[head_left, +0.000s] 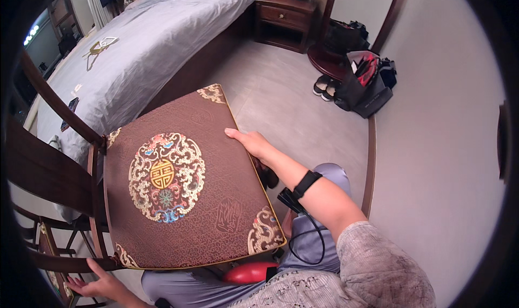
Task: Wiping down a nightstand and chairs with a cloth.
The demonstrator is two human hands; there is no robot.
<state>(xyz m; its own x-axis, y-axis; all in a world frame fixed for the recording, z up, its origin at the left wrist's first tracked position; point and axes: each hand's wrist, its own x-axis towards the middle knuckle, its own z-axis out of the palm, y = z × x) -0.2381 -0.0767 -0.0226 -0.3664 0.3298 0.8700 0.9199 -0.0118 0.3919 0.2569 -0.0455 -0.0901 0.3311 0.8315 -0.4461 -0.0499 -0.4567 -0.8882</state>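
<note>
A dark wooden chair [57, 167] is in front of me, its back toward the left. On its seat lies a brown brocade seat cushion [216, 183] with a round, colourful medallion, pale scrolls at its corners and yellow piping. My right hand [251, 141] is closed over the cushion's right edge, thumb on top and the other fingers hidden underneath. Beside the chair's near back post at the lower left, my left hand [102, 286] is open with fingers spread. Whether it touches the wood, I cannot tell.
A bed [146, 48] with a grey sheet runs along the left, a phone [70, 113] lying on it. Beyond are a nightstand [285, 19], a standing mirror [359, 2], shoes [326, 87] and black bags [367, 94]. Another chair [48, 238] stands lower left; a red object [248, 273] is near my legs.
</note>
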